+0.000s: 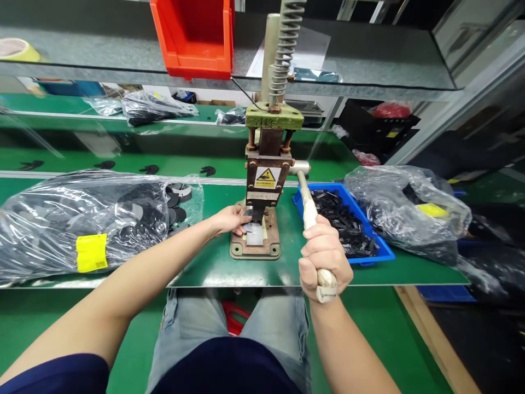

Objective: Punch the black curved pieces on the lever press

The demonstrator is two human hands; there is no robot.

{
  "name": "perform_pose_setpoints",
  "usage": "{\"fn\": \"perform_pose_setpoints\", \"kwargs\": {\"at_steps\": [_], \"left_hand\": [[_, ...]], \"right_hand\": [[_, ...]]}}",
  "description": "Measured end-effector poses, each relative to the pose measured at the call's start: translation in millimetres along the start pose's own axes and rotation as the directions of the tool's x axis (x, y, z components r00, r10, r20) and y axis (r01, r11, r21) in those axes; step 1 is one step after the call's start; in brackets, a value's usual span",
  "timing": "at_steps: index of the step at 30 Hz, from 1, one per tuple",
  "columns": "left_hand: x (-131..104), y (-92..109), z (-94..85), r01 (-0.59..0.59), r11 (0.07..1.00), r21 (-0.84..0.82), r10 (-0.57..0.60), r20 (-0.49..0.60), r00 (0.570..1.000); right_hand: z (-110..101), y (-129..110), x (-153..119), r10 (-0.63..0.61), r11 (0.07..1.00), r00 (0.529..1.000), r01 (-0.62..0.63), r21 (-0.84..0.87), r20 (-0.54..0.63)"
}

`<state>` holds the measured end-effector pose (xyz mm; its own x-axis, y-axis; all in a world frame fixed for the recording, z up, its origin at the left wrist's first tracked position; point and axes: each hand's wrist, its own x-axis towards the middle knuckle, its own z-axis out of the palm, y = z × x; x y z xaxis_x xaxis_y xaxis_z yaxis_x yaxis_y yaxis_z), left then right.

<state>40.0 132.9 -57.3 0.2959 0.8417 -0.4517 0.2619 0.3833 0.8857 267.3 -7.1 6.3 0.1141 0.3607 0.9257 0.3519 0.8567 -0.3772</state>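
Here, the right grip (326, 257) clenches the press lever (308, 205); the left (232, 220) pinches a dark piece (248, 226).

One press (268, 164) and one handle (308, 205) stood near the centre, one red bin (199, 63) upper centre, one blue tray (375, 236) right; dark pieces (150, 169) lay in four spots left.

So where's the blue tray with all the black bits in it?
In the head view, the blue tray is on the green bench, right of the press, just beyond the right hand.
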Motion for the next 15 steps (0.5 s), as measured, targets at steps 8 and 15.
{"fn": "perform_pose_setpoints", "kwargs": {"at_steps": [8, 15], "left_hand": [[0.6, 14.5, 6.2, 0.071, 0.996, 0.047, -0.073, 0.035, 0.997], [-13.1, 5.0, -19.2, -0.280, 0.926, 0.254, 0.263, 0.099, 0.960]], "right_hand": [[2.8, -0.9, 3.4, -0.003, 1.000, 0.999, 0.004, 0.012, -0.042], [0.9, 2.2, 7.0, 0.001, 1.000, 1.000, -0.001, -0.007, -0.030]]}}
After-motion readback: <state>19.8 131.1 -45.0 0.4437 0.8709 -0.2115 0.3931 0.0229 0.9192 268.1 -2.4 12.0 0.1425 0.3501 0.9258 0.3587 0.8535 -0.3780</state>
